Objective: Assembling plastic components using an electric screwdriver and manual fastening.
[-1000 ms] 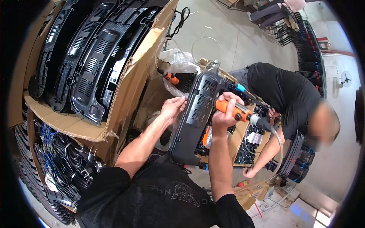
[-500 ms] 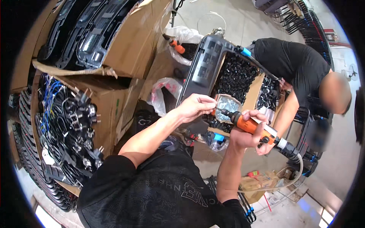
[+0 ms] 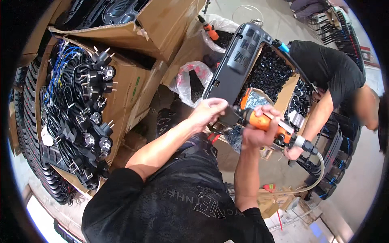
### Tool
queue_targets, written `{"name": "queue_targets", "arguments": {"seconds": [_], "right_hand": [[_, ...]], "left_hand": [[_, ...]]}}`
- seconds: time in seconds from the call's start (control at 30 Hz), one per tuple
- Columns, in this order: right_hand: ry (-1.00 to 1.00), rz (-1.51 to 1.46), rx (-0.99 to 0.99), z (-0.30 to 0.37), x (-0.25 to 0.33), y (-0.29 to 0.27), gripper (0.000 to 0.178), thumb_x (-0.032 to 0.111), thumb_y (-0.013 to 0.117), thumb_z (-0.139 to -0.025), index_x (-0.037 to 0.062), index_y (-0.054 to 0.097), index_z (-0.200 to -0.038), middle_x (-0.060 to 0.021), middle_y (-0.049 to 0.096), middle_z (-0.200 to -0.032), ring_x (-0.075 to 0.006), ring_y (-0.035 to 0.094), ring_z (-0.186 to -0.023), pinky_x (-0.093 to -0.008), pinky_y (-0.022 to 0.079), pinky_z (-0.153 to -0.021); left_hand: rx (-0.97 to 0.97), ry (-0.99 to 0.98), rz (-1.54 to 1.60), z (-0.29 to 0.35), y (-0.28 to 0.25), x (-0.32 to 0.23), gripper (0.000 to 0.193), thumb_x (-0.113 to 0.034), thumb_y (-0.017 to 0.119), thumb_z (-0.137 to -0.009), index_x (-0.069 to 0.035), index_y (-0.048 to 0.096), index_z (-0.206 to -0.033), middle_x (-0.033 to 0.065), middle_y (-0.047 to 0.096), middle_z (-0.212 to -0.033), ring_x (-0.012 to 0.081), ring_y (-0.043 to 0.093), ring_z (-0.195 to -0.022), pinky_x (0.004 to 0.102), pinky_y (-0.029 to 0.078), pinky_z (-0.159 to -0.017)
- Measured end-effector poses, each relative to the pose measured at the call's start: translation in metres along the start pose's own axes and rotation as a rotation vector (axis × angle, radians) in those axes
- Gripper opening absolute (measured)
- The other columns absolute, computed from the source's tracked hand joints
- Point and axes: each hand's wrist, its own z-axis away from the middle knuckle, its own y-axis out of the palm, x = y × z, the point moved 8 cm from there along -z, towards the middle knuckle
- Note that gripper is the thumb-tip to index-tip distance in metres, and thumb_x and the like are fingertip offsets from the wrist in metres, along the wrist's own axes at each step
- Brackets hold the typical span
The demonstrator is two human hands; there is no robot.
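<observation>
My right hand (image 3: 259, 135) is wrapped round an orange powered screwdriver (image 3: 260, 120), which points left, with a hose at its back end. My left hand (image 3: 208, 114) is closed in a pinch close to the driver's dark tip. What its fingers hold is too small to make out. Just beyond both hands lies a long dark plastic panel (image 3: 226, 83) with vent slots at its far end. The driver's tip appears over the near part of this panel. Beside the driver sits an opened box of silvery screws (image 3: 257, 100).
Right of the panel stands a carton of small black parts (image 3: 269, 71). A co-worker in black (image 3: 324, 65) bends in from the right, a hand (image 3: 293, 153) near the driver's hose (image 3: 320, 170). At left are plug cables (image 3: 81, 117) in a carton. Another orange driver (image 3: 211, 32) lies far off.
My view has shifted, so the surroundings sit further right. The driver and my left hand have moved from beside the screw box to over the panel. The co-worker has shifted right in view.
</observation>
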Motion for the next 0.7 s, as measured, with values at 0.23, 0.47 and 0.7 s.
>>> {"name": "queue_targets", "arguments": {"seconds": [0.23,0.47,0.7], "right_hand": [[-0.067,0.141,0.14,0.0,-0.05,0.039,0.011,0.008,0.052,-0.091,0.0004,0.054,-0.099,-0.0182,0.061,-0.092,-0.0218,0.057,-0.072,-0.0338,0.05,-0.068],[-0.023,0.236,0.265,0.011,-0.08,0.053,0.019,-0.007,0.056,-0.085,-0.0002,0.05,-0.102,-0.0182,0.062,-0.096,-0.0161,0.059,-0.073,-0.0289,0.05,-0.07],[-0.025,0.269,0.295,0.019,-0.092,0.055,0.017,-0.005,0.055,-0.086,-0.001,0.051,-0.102,-0.0192,0.061,-0.096,-0.0184,0.058,-0.073,-0.03,0.051,-0.069]], "left_hand": [[-0.443,0.169,0.044,0.005,-0.136,0.018,0.024,-0.01,0.058,-0.093,0.001,0.056,-0.114,0.0085,0.062,-0.091,0.0112,0.053,-0.068,0.02,0.042,-0.058],[-0.28,0.115,0.405,0.01,-0.127,0.015,0.028,-0.002,0.053,-0.092,0.001,0.054,-0.12,0.0102,0.066,-0.099,0.0173,0.06,-0.092,0.0233,0.047,-0.077],[-0.295,0.149,0.101,0.012,-0.134,0.011,0.023,-0.002,0.055,-0.092,0.001,0.061,-0.114,0.0091,0.068,-0.103,0.0145,0.06,-0.092,0.0236,0.046,-0.082]]}}
